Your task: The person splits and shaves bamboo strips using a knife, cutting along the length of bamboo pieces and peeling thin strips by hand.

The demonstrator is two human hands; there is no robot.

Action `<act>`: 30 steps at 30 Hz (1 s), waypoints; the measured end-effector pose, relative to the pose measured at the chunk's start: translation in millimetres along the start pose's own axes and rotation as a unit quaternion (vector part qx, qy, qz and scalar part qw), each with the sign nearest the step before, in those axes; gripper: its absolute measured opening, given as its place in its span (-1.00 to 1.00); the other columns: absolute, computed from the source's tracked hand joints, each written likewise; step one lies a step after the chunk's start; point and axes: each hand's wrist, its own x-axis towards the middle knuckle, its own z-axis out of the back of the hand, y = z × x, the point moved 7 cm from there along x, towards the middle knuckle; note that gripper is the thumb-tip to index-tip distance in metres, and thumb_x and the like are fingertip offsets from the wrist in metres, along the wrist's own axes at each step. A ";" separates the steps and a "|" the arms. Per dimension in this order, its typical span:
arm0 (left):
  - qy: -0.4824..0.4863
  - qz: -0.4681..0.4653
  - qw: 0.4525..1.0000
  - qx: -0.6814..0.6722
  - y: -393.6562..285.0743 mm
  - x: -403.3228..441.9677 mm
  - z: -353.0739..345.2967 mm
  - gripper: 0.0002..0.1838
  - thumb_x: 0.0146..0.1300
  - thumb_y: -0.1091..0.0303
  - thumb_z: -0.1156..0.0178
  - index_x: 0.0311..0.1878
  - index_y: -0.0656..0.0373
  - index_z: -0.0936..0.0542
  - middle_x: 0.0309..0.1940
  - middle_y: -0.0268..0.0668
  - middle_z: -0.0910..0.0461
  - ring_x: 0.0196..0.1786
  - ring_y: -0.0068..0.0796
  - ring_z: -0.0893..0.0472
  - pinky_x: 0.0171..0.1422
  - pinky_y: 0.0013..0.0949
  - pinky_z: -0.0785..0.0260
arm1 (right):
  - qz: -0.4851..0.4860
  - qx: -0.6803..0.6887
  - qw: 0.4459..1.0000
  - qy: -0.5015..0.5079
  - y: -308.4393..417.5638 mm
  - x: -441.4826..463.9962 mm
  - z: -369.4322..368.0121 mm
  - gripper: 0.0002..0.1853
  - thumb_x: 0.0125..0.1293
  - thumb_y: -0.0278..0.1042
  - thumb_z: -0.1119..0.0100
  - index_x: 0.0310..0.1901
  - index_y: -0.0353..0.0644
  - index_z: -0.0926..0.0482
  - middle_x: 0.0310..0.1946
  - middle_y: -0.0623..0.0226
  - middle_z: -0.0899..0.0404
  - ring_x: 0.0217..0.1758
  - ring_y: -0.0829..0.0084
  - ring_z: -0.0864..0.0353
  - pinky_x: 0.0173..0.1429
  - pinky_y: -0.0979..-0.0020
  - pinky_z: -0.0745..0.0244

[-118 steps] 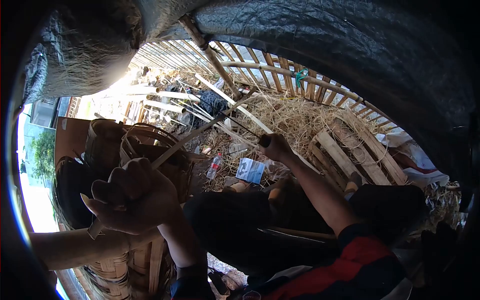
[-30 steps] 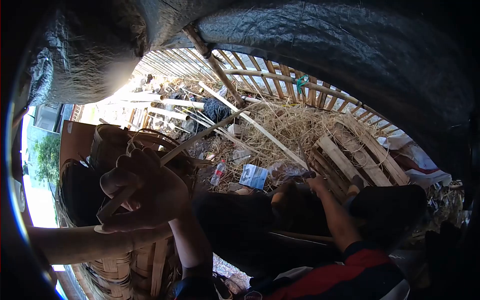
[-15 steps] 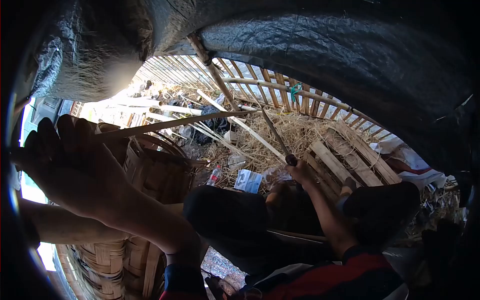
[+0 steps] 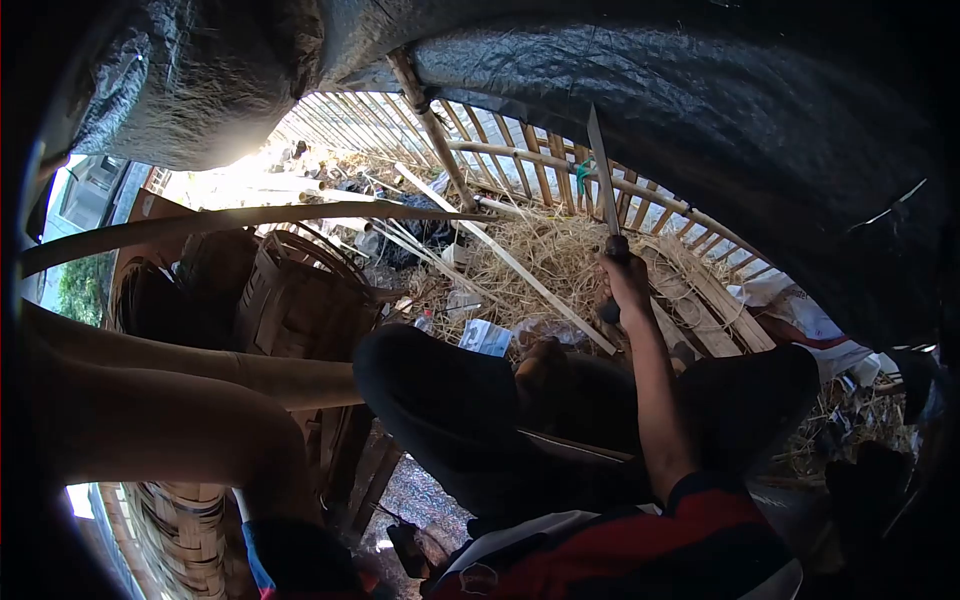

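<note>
My right hand (image 4: 624, 282) is closed round the dark handle of a long knife (image 4: 603, 180). Its blade points up and stands clear of the strip. A long bamboo strip (image 4: 300, 212) crosses the upper left, running out past the left edge of view, its thin end over the straw. My left forearm (image 4: 150, 425) reaches to the left edge; the hand itself is out of the picture, so what it holds is hidden. Below the strip, a thick bamboo pole (image 4: 290, 380) lies beside my left knee.
Woven baskets (image 4: 190, 530) stand at the left. Ahead, straw (image 4: 550, 255), bamboo pieces and a blue-white box (image 4: 486, 338) litter the ground. Wooden slats (image 4: 715, 305) lie at the right. A slatted bamboo fence (image 4: 530, 165) runs behind, with dark plastic sheeting (image 4: 700, 100) overhead.
The knife has swung up and away from the strip as my right hand rose. My left hand has moved left out of view, and the strip has shifted left.
</note>
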 end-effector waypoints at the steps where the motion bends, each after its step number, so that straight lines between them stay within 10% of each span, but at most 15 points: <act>1: -0.020 -0.001 1.000 -0.005 7.6 -14.3 -9.3 -0.77 0.46 0.18 0.22 -0.37 -0.06 -0.22 -0.70 -0.56 0.01 -0.71 -0.72 0.05 -0.70 -0.61 0.17 | -0.023 0.032 0.999 -0.007 4.6 -8.9 2.7 -0.79 0.16 -0.23 -0.22 -0.39 -0.18 -0.46 -0.73 0.57 -0.25 -0.74 0.66 -0.25 -0.63 0.51 -0.19; 7: -0.017 0.160 0.929 -0.333 122.1 -118.4 -49.3 -0.66 0.45 0.15 0.15 -0.28 0.21 -0.45 -0.54 -0.37 -0.31 -0.53 -0.49 -0.22 -0.46 -0.51 -0.09 | 0.003 0.042 0.999 0.018 -7.4 -12.0 5.4 -0.79 0.12 -0.22 -0.20 -0.40 -0.16 -0.47 -0.73 0.51 -0.31 -0.73 0.60 -0.34 -0.60 0.46 -0.22; 15: -0.285 0.284 0.909 -0.109 120.4 -194.4 -54.7 -0.53 0.42 -0.13 0.25 -0.51 -0.02 -0.26 -0.74 -0.53 -0.11 -0.76 -0.78 0.00 -0.79 -0.66 0.12 | 0.097 -0.064 0.993 0.012 3.1 -23.3 -10.5 -0.70 0.04 -0.13 -0.22 -0.36 -0.21 -0.52 -0.66 0.30 -0.50 -0.59 0.42 -0.51 -0.46 0.36 -0.38; 20: -0.188 0.272 0.919 -0.214 115.5 -210.7 -46.1 -0.49 0.37 -0.24 0.26 -0.59 -0.12 -0.14 -0.76 -0.56 0.03 -0.76 -0.75 0.11 -0.73 -0.61 0.20 | 0.278 -0.066 0.952 0.107 66.2 -74.3 -59.1 -0.65 0.01 -0.13 -0.29 -0.27 -0.22 -0.56 -0.55 0.20 -0.59 -0.47 0.27 -0.61 -0.30 0.30 -0.48; 26: -0.163 0.199 0.845 -0.470 131.1 -231.0 -62.6 -0.48 0.31 -0.34 0.33 -0.54 -0.13 -0.09 -0.76 -0.54 0.06 -0.80 -0.72 0.14 -0.75 -0.61 0.23 | 0.229 -0.177 0.929 0.232 52.1 -107.7 -119.8 -0.58 -0.01 -0.15 -0.30 -0.12 -0.19 -0.56 -0.42 0.13 -0.64 -0.29 0.15 -0.67 -0.16 0.25 -0.56; 30: -0.136 0.257 0.928 -0.233 138.0 -237.4 -39.1 -0.44 0.34 -0.31 0.39 -0.62 -0.12 -0.06 -0.80 -0.55 0.08 -0.78 -0.73 0.18 -0.72 -0.60 0.22 | 0.193 -0.233 0.933 0.197 18.9 -101.3 -134.2 -0.61 -0.02 -0.16 -0.30 -0.15 -0.16 -0.57 -0.42 0.10 -0.64 -0.28 0.11 -0.67 -0.16 0.20 -0.56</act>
